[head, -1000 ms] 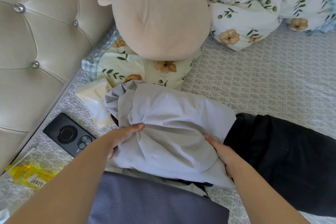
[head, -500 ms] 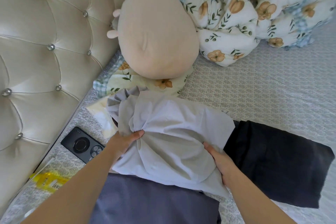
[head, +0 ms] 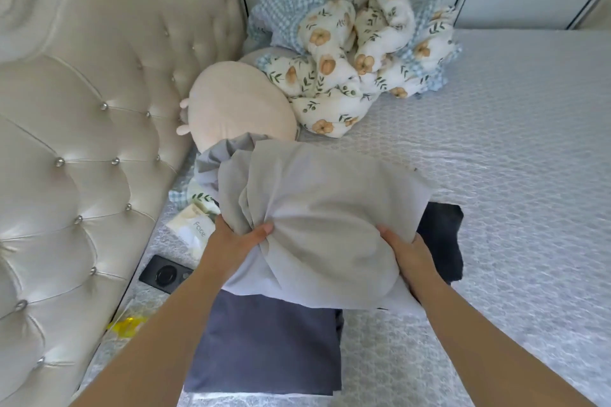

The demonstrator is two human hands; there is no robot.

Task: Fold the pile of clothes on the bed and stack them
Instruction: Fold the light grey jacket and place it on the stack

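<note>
Pale grey cloth fills the centre of the frame: a bunched garment (head: pixel 317 228), held up off the bed (head: pixel 496 175) between two hands. Its long axis runs from the upper left, where a loose tail trails toward the headboard (head: pixel 82 142), down to the lower right. The left hand (head: pixel 238 241) grips its lower left edge, thumb lying on top of the fabric and the other fingers hidden beneath. The right hand (head: pixel 406 251) grips the lower right edge, thumb on top, fingers curled under out of sight. Both hands sit at the near side of the bundle, so the bulk of the cloth lies beyond the fingers, toward the top of the frame. Neither hand looks nearer than the other.

Directly below the bundle, toward the bottom centre, a folded dark grey piece (head: pixel 264 347) lies flat. To the right, partly behind the bundle, lies a black garment (head: pixel 443 241). My reading is that the grey garment needs spreading flat before any fold.

Further out, a round beige cushion (head: pixel 238 109) sits at upper left of centre, with a floral quilt (head: pixel 357 53) heaped behind it. A phone (head: pixel 162 274) and a white packet (head: pixel 195 228) lie at the left, near the headboard.
</note>
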